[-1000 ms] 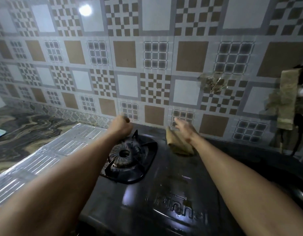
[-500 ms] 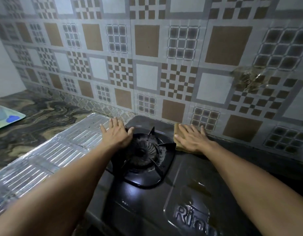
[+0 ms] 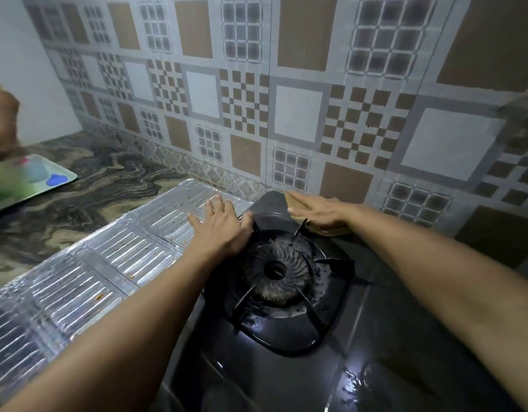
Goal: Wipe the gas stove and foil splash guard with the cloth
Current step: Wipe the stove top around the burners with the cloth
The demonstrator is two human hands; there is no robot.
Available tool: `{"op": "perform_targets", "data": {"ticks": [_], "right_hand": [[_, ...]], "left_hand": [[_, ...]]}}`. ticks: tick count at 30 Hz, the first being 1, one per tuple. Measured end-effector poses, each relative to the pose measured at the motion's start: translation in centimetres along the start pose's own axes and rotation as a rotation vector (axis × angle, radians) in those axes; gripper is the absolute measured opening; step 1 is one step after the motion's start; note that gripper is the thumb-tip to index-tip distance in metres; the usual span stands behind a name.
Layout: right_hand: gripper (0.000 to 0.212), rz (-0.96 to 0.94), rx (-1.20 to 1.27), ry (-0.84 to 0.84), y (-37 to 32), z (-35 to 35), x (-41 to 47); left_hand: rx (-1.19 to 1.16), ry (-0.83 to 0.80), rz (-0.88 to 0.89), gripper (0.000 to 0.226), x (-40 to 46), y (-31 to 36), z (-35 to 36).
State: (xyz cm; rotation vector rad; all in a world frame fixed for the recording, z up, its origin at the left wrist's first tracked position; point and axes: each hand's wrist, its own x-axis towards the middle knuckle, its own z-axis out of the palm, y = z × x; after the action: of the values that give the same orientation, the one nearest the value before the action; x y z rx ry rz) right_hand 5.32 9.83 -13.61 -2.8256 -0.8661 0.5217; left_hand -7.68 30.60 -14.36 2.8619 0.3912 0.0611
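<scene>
The dark gas stove (image 3: pixel 286 379) fills the lower middle, its round burner (image 3: pixel 276 270) under a black pan support. A silver ribbed foil splash guard (image 3: pixel 87 278) lies flat on the counter against the stove's left side. My left hand (image 3: pixel 219 226) rests with straight fingers on the foil's far end, at the stove's back left corner. My right hand (image 3: pixel 314 208) presses flat on a tan cloth (image 3: pixel 328 228) at the stove's back edge, beside the tiled wall. Most of the cloth is hidden under the hand.
A patterned tiled wall (image 3: pixel 298 114) rises right behind the stove. Dark marbled countertop (image 3: pixel 108 185) stretches to the left, with a green tray (image 3: pixel 28 182) at its far left edge. The stove's front right surface is wet and shiny.
My right hand slid the cloth left along the stove's back edge toward the corner. My left hand opened from a fist and settled flat on the foil. The view shifted left and closer.
</scene>
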Motion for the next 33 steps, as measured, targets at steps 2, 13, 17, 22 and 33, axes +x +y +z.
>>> {"op": "perform_targets", "data": {"ticks": [2,13,17,22,33], "right_hand": [[0.070,-0.080,0.055,-0.031,-0.8,-0.4,1.0],[0.061,-0.331,-0.243,-0.020,-6.1,-0.1,8.1],[0.049,-0.395,-0.276,-0.111,-8.6,-0.2,9.0],[0.039,-0.373,-0.326,-0.059,-6.7,-0.8,8.9],[0.057,-0.068,-0.106,0.089,0.4,1.2,0.4]], "left_hand": [[-0.005,-0.009,-0.006,0.069,0.1,-0.1,0.1],[-0.055,0.031,-0.043,0.074,0.1,-0.1,0.2],[-0.069,0.053,-0.059,0.077,0.0,-0.4,0.3],[-0.072,0.045,-0.122,0.081,0.3,-0.9,0.6],[-0.029,0.019,-0.106,0.083,0.4,-1.0,0.6]]}}
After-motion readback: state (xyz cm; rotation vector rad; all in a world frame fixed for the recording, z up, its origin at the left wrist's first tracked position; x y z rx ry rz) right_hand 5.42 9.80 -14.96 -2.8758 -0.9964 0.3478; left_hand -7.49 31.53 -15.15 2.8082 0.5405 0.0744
